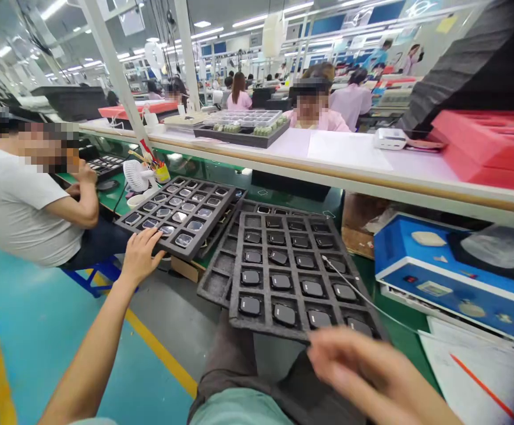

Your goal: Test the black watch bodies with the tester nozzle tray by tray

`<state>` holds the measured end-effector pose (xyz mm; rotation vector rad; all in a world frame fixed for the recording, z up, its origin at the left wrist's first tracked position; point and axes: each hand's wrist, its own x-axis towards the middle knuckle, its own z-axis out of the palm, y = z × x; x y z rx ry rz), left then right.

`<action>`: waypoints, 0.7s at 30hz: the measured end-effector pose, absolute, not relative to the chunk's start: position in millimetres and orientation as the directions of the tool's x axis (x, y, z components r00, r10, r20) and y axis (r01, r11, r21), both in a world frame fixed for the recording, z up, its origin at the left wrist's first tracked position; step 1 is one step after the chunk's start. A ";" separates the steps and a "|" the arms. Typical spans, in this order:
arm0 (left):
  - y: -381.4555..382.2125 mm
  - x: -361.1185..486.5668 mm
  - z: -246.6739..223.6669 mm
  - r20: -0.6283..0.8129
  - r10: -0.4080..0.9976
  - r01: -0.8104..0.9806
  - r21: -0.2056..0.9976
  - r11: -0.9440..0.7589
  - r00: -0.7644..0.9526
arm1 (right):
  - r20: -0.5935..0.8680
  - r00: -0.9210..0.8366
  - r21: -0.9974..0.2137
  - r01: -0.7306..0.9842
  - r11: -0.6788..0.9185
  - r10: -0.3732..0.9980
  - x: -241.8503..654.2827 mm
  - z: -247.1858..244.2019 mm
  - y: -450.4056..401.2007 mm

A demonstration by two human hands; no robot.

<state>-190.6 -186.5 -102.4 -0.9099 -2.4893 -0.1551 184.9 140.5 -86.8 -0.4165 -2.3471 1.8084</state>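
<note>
My left hand (142, 255) rests with its fingers spread on the near edge of a grey foam tray (189, 251), whose compartments hold glassy, rounded-square pieces (183, 240). At the lower right, my right hand (350, 360) is blurred by motion beside the front edge of a dark foam tray (261, 323); whether its fingers hold anything is hidden. Black watch-like pieces (285, 314) sit in that tray's compartments. Beneath it, another foam tray (216, 285) sticks out to the left. A white cable (367, 300) lies across the dark tray's right side.
A blue machine (452, 277) stands on the right, with papers (474, 372) and a red pen (482, 381) nearer me. A shelf (328, 165) crosses ahead. A white fan (136, 176) stands behind the left tray. A person (26, 200) sits at the left.
</note>
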 end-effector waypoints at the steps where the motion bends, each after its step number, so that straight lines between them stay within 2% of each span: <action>1: -190.2 -194.4 -103.1 0.479 0.587 0.647 -0.051 0.761 -0.653 | -0.065 -0.970 -0.983 0.103 0.154 0.234 142.2 -73.1 136.2; 3: -193.8 -201.4 -100.7 0.488 0.597 0.667 -0.040 0.744 -0.637 | -0.111 -0.976 -0.993 0.105 -0.045 0.186 48.0 -53.4 125.0; 5: -193.5 -208.2 -92.3 0.499 0.597 0.677 -0.029 0.735 -0.627 | -0.240 -0.943 -0.952 0.183 -0.244 0.229 -44.5 -45.4 109.5; 6: -192.5 -211.7 -86.0 0.504 0.595 0.680 -0.022 0.733 -0.626 | -0.287 -0.936 -0.929 0.220 -0.297 0.205 -85.1 -45.0 101.1; 8: -189.7 -219.2 -70.8 0.514 0.595 0.685 -0.020 0.728 -0.618 | -0.284 -0.937 -0.933 0.221 -0.283 0.205 -149.1 -48.5 87.0; 11: -185.4 -230.9 -48.1 0.529 0.617 0.698 -0.063 0.714 -0.583 | -0.248 -0.938 -0.955 0.195 -0.224 0.243 -198.2 -60.4 83.3; 16: -183.6 -245.0 -29.9 0.553 0.599 0.672 -0.093 0.735 -0.579 | -0.212 -0.929 -0.976 0.215 -0.026 0.303 -195.2 -100.2 108.3; 21: -183.1 -249.7 -26.8 0.555 0.543 0.615 -0.070 0.786 -0.631 | -0.177 -0.941 -0.953 0.237 0.187 0.289 -186.9 -134.7 106.5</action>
